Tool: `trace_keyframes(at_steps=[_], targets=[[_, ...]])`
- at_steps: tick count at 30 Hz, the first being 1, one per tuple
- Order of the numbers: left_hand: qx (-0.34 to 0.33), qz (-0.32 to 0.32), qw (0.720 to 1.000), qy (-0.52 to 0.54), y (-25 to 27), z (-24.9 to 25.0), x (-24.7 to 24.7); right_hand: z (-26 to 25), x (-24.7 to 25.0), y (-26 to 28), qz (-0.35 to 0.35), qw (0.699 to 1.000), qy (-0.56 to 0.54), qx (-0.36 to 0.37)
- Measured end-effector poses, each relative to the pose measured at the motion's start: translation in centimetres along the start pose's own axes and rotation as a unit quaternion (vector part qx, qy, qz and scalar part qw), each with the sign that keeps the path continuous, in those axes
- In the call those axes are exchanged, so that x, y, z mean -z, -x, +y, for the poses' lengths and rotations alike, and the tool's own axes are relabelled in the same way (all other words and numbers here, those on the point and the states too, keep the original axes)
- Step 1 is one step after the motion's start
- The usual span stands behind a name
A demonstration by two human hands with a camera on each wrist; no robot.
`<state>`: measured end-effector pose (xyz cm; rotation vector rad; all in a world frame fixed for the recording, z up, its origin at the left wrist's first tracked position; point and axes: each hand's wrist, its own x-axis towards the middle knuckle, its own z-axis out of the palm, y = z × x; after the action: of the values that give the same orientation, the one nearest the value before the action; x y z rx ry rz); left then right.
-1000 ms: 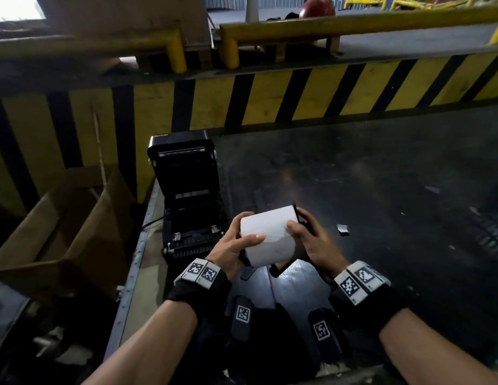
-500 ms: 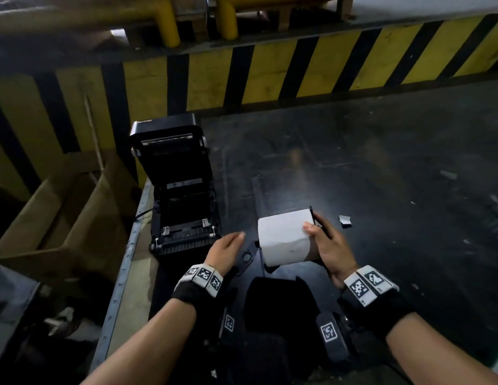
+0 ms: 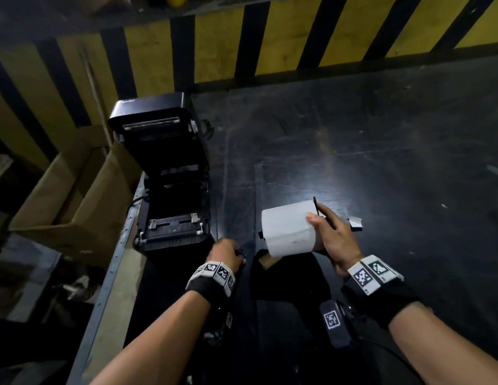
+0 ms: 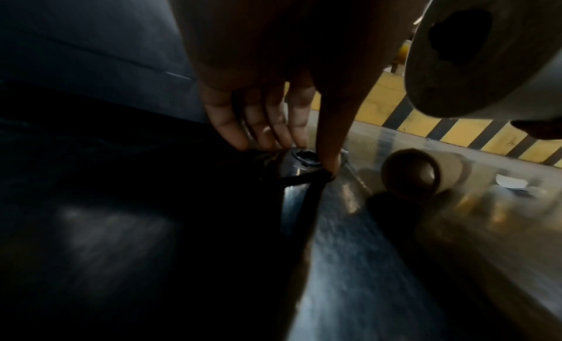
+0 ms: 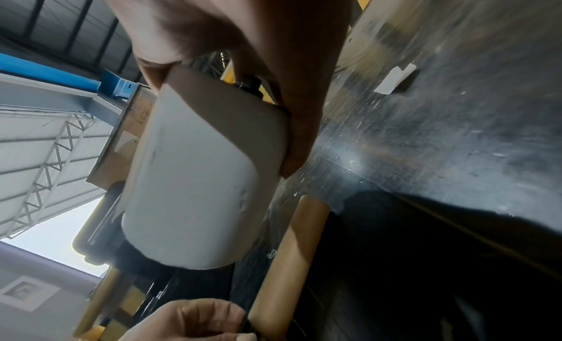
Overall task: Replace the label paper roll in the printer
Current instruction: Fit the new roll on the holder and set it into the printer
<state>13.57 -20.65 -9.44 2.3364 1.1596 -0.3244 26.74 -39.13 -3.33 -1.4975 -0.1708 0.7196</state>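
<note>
Both hands low: right (image 3: 332, 240) grips roll (image 3: 288, 227); left (image 3: 225, 252) seemingly pinches holder (image 4: 299, 163).

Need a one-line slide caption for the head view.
Right hand holds white label paper roll beside open black label printer; left hand reaches to dark tabletop.

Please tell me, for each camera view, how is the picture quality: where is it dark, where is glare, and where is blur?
Head view: dim overall, with a bright glare patch on the dark table behind the white label roll; straight edges bow from the wide lens. Left wrist view: lower left nearly black, table streaked with motion blur, left hand shadowed. Right wrist view: overexposed sky at lower left, table smeared, right hand soft.
</note>
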Motion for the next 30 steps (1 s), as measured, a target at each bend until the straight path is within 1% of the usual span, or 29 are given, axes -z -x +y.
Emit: trace_keyframes(at_steps=[2, 4, 7, 10, 12, 15, 18, 20, 21, 22, 23, 28, 30], targets=[[0.019, -0.001, 1.0, 0.02, 0.1, 0.1, 0.2, 0.1, 0.0, -0.3, -0.005, 1.0, -0.002, -0.003], [0.017, 0.003, 0.998, 0.056, 0.2, -0.3, 0.3, 0.1, -0.1, -0.4, -0.009, 1.0, -0.007, -0.007], [-0.029, 0.001, 0.997, 0.068, 0.5, -0.8, 1.4, -0.2, -0.4, -0.3, 0.006, 1.0, -0.028, -0.011], [-0.071, 0.043, 0.981, 0.175, 0.5, -0.9, 3.5, -0.6, -0.9, 0.0, 0.014, 0.998, -0.051, -0.024], [-0.09, 0.075, 0.957, 0.266, 0.3, -0.5, 5.3, -1.0, -1.4, 0.4, 0.022, 0.997, -0.063, -0.029], [-0.123, 0.081, 0.904, 0.402, 0.8, 0.6, 7.9, -1.5, -2.6, 0.8, 0.018, 0.997, -0.074, -0.026], [-0.142, 0.064, 0.851, 0.501, 1.7, 1.3, 9.5, -2.0, -4.4, 1.3, 0.002, 0.996, -0.083, -0.02], [-0.15, 0.037, 0.819, 0.552, 2.1, 1.1, 10.4, -2.4, -5.8, 1.7, 0.002, 0.994, -0.108, -0.021], [-0.154, 0.028, 0.814, 0.559, 2.4, 0.8, 10.9, -2.7, -6.4, 1.9, 0.002, 0.992, -0.121, -0.023], [-0.157, 0.023, 0.813, 0.561, 2.7, 0.5, 11.4, -2.9, -7.1, 2.2, 0.002, 0.99, -0.136, -0.024], [-0.161, 0.024, 0.819, 0.551, 2.9, 0.2, 11.8, -3.1, -7.7, 2.5, 0.002, 0.988, -0.15, -0.025], [-0.205, 0.081, 0.849, 0.48, 3.3, -1.4, 13.2, -4.4, -11.1, 4.0, 0.02, 0.983, -0.185, -0.004], [-0.222, 0.111, 0.875, 0.415, 3.3, -2.3, 13.5, -4.5, -12.3, 4.5, 0.03, 0.984, -0.173, 0.012]])
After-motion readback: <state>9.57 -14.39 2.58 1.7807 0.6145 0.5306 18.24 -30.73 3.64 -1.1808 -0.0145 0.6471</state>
